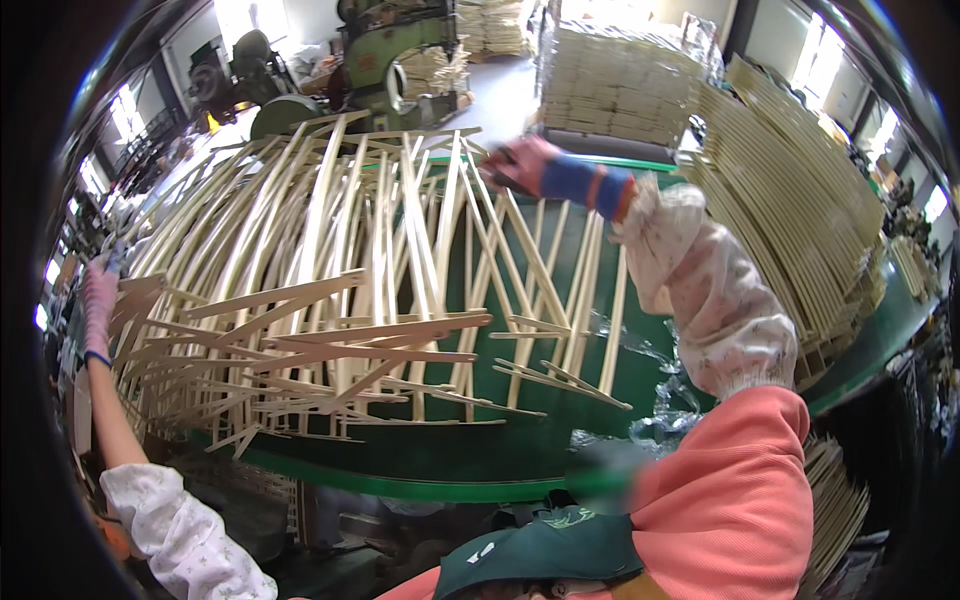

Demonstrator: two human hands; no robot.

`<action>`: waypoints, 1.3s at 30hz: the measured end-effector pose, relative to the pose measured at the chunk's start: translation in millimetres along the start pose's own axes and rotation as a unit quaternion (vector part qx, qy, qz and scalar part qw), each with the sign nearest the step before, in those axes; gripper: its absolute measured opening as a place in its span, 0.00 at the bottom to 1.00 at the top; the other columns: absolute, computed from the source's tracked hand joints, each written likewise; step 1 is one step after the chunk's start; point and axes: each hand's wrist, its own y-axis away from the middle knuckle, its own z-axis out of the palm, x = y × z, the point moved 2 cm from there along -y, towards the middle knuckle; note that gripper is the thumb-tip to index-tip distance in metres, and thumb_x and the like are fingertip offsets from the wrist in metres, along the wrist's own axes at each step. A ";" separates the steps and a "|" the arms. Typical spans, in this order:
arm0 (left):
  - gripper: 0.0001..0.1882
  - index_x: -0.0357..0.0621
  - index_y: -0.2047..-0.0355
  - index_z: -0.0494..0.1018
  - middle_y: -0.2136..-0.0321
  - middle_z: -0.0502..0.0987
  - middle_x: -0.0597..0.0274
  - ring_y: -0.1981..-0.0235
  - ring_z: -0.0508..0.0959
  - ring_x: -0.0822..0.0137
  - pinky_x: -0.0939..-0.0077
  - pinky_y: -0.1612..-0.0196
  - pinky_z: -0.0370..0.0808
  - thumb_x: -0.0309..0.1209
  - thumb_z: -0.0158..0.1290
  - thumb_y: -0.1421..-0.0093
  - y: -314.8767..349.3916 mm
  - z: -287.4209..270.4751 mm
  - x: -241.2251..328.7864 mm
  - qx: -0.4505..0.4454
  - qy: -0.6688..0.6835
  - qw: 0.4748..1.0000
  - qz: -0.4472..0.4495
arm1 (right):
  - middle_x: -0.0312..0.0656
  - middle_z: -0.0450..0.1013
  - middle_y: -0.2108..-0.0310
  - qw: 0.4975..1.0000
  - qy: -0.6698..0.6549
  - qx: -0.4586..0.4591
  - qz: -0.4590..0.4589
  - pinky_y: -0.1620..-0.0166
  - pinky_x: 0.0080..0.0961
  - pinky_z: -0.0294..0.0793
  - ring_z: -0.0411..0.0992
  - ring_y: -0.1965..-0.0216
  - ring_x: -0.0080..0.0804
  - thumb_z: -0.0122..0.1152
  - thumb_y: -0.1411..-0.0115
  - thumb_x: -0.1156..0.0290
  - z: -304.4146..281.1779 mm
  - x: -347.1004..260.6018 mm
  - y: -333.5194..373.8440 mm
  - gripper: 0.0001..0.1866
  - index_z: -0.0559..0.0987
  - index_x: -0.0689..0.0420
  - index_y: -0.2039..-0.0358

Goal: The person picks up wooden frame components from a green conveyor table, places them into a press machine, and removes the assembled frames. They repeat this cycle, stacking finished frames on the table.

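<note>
Many thin, pale wooden slats (pixel 330 230) lie in a loose, tangled heap, their near ends crossing one another at angles. At the heap's left edge is my left hand (pixel 98 300), in a pink glove with grey fingertips. Its fingers stretch out along the slats' side, touching them. My right hand (pixel 522 165), gloved in pink with dark fingertips and a blue cuff, reaches over to the far side of the heap. Its fingers look curled around the far end of a slat, though motion blurs them.
The slats rest on a green table (pixel 420 440) with a raised edge. Crumpled clear plastic (pixel 665 410) lies at its right. A tall stack of slatted panels (pixel 790 190) leans at the right; a wrapped stack (pixel 620 85) and a green machine (pixel 395 60) stand behind.
</note>
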 end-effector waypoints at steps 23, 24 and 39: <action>0.17 0.41 0.56 0.72 0.58 0.74 0.50 0.51 0.72 0.55 0.58 0.39 0.59 0.33 0.47 0.45 394.2 208.7 546.6 -0.049 0.033 0.840 0.539 | 0.60 0.63 0.48 0.781 -0.145 0.192 0.576 0.47 0.41 0.69 0.68 0.49 0.51 0.67 0.54 0.62 215.5 273.0 254.7 0.39 0.60 0.61 0.44; 0.16 0.41 0.58 0.73 0.59 0.75 0.50 0.52 0.72 0.56 0.57 0.40 0.60 0.32 0.46 0.45 387.4 230.4 553.7 -0.043 -0.003 0.835 0.549 | 0.60 0.65 0.52 0.735 -0.329 0.202 0.557 0.56 0.44 0.74 0.71 0.56 0.53 0.64 0.52 0.69 228.3 281.4 256.2 0.35 0.60 0.59 0.45; 0.04 0.44 0.82 0.73 0.81 0.75 0.58 0.67 0.75 0.60 0.56 0.43 0.64 0.29 0.50 0.55 384.5 244.2 465.4 -0.158 -0.160 0.811 0.540 | 0.36 0.63 0.86 0.605 -0.611 0.298 0.414 0.90 0.23 0.57 0.60 0.91 0.24 0.52 0.41 0.75 230.5 313.8 286.3 0.10 0.67 0.49 0.59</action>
